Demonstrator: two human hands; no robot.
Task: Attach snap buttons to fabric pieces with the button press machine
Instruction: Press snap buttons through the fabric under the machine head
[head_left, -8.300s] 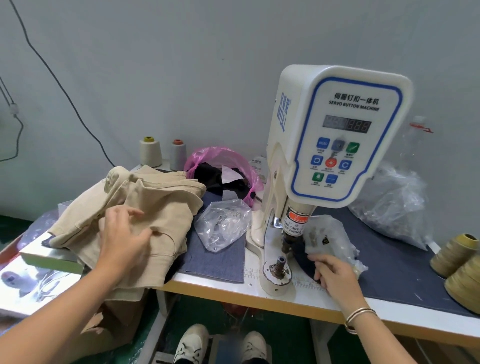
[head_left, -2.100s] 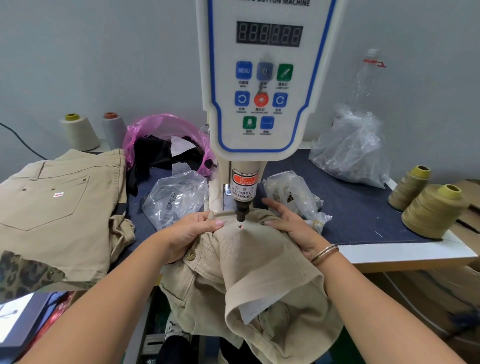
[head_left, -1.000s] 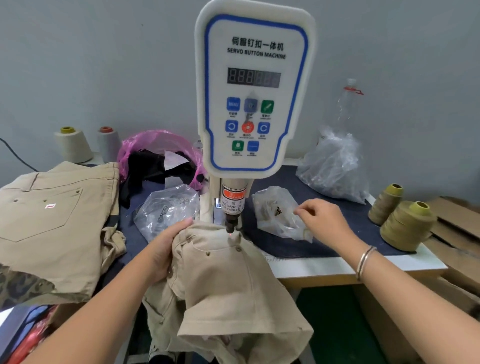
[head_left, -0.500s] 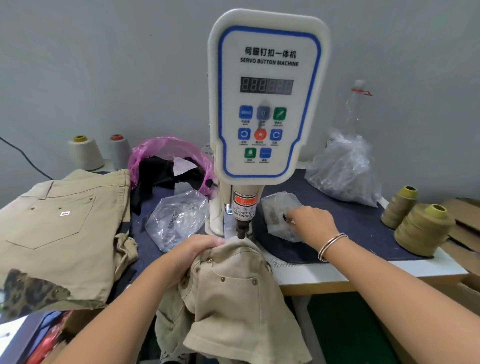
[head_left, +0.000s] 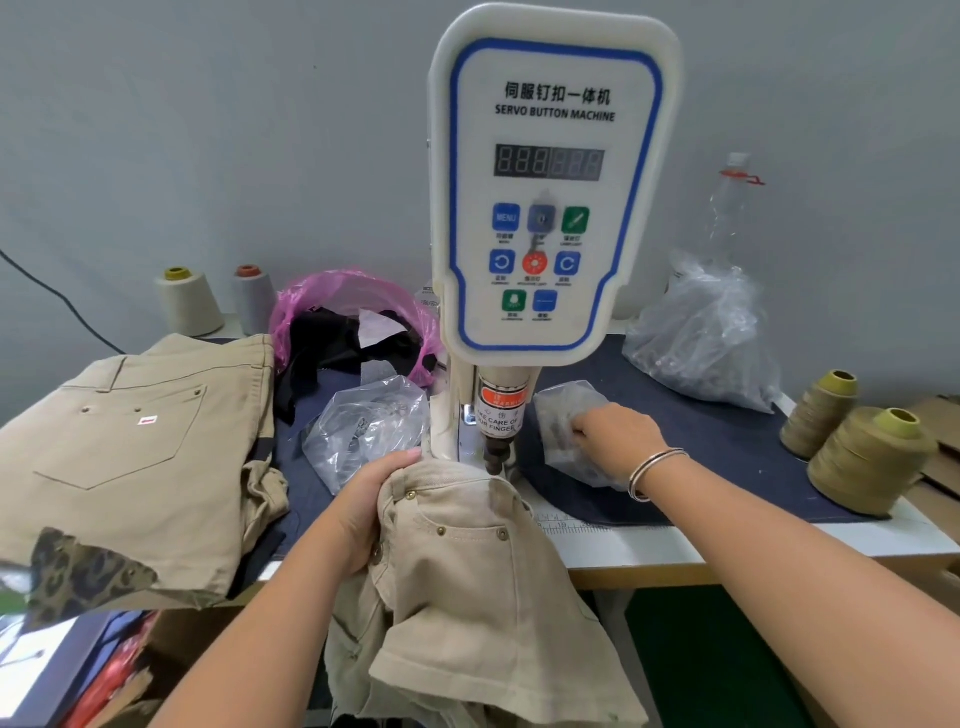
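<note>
Under the press head (head_left: 496, 457), at 12 o'clock, the left hand (head_left: 363, 499) clamps the tan trousers (head_left: 467, 561). At 2 o'clock the right hand (head_left: 613, 434) digs into a plastic bag (head_left: 563, 410); its grip is hidden. One-handed, cloth could slip off-mark.

The light is soft and even, bright enough, and it seems to come from above and the front. Shadows are weak on the plain grey wall (head_left: 208, 130). The crumpled clear plastic bag (head_left: 701, 332) at the right shows small glare spots. Wide-angle distortion bends the edges, and the lower left corner is blurred. The white machine panel with blue border (head_left: 550, 182) is slightly soft.
</note>
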